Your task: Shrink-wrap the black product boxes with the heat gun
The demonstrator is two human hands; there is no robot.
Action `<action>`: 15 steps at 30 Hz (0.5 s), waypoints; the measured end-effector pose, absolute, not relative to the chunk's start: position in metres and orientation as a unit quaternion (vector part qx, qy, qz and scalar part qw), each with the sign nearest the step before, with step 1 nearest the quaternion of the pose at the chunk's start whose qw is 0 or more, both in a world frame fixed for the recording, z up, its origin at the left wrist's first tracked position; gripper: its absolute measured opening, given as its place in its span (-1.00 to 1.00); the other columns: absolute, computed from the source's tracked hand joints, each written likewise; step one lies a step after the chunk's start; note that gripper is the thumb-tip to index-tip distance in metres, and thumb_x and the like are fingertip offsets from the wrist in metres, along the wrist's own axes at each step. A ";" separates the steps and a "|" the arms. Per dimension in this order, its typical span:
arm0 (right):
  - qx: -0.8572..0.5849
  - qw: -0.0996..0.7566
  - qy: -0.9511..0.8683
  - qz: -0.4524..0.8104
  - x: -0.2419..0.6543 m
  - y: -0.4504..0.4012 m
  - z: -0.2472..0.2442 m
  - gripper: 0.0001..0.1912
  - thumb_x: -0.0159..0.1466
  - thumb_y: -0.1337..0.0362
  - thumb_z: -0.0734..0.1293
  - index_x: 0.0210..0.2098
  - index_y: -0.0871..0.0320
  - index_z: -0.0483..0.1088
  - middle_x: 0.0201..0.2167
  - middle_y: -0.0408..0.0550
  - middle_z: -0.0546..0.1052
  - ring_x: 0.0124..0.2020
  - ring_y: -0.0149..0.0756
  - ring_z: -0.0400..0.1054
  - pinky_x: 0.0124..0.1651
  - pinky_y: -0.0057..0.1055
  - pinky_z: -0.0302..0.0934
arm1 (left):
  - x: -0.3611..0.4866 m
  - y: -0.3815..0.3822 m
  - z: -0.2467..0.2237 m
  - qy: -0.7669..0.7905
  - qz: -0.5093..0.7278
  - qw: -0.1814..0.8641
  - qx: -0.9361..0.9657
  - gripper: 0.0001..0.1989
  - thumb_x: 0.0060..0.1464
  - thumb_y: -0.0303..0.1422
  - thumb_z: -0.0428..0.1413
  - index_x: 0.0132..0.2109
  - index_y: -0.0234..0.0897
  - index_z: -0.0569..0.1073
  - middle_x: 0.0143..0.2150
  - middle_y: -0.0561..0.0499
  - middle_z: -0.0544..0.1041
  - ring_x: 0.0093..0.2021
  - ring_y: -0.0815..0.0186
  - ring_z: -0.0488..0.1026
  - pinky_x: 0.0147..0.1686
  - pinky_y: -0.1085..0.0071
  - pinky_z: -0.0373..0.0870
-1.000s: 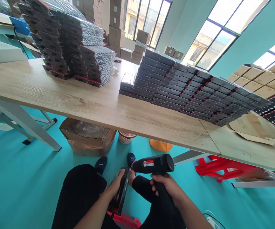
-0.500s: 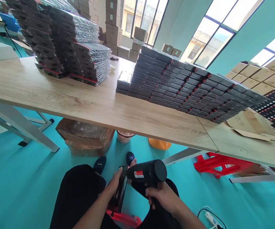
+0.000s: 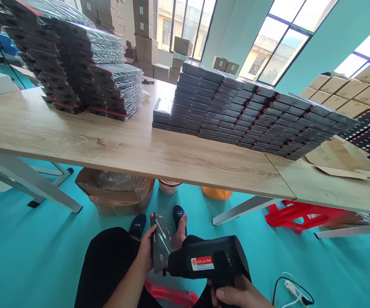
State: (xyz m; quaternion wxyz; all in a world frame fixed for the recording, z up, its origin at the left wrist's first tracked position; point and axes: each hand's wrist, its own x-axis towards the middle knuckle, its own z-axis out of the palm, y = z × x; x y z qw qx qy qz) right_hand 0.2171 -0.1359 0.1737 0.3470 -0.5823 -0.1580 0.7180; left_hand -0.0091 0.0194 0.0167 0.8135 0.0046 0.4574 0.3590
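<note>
My left hand (image 3: 146,250) is closed on a slim dark box (image 3: 160,239) that shows a white cable picture and a small red mark at its top corner. The box is tilted, its printed face toward the camera. My right hand (image 3: 231,293) grips the handle of a black heat gun (image 3: 217,259) with a red and white label. The gun's nozzle points left, at the lower part of the box, very close to it; whether they touch I cannot tell.
On the wooden table (image 3: 185,156) stand a wide stack of dark boxes (image 3: 242,111) and, at the left, film-wrapped packs (image 3: 114,90). Below are an open carton (image 3: 117,201), a red stool (image 3: 303,216), table legs and a power strip (image 3: 297,293).
The box has turned so its printed face shows. The heat gun has moved down and right, its nozzle now at the box's lower part. The view has shifted slightly.
</note>
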 end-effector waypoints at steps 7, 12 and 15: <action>-0.546 0.490 -0.090 0.674 0.214 -0.143 0.150 -0.48 -0.02 0.04 0.59 -0.22 0.31 0.54 -0.45 -0.05 0.53 -0.55 -0.38 0.36 -0.58 -0.49 0.17 | -0.008 0.018 0.024 0.448 0.314 0.837 0.026 -0.61 0.03 -0.02 0.16 -0.25 -0.29 0.54 -0.49 -0.10 0.62 -0.38 0.00 0.61 -0.36 0.15 0.52; -0.522 0.517 -0.035 0.677 0.224 -0.135 0.145 -0.52 0.00 0.08 0.60 -0.23 0.31 0.55 -0.45 -0.07 0.53 -0.53 -0.41 0.36 -0.56 -0.53 0.23 | -0.009 0.016 0.024 0.446 0.282 0.847 0.061 -0.57 0.02 0.03 0.15 -0.25 -0.27 0.56 -0.52 -0.11 0.60 -0.43 -0.01 0.60 -0.36 0.12 0.52; -0.518 0.526 -0.007 0.674 0.228 -0.132 0.146 -0.54 -0.01 0.13 0.60 -0.23 0.31 0.55 -0.44 -0.07 0.53 -0.52 -0.43 0.36 -0.55 -0.54 0.23 | -0.008 0.016 0.023 0.461 0.254 0.846 0.081 -0.56 0.01 0.04 0.14 -0.24 -0.26 0.58 -0.55 -0.11 0.58 -0.47 -0.02 0.58 -0.35 0.10 0.51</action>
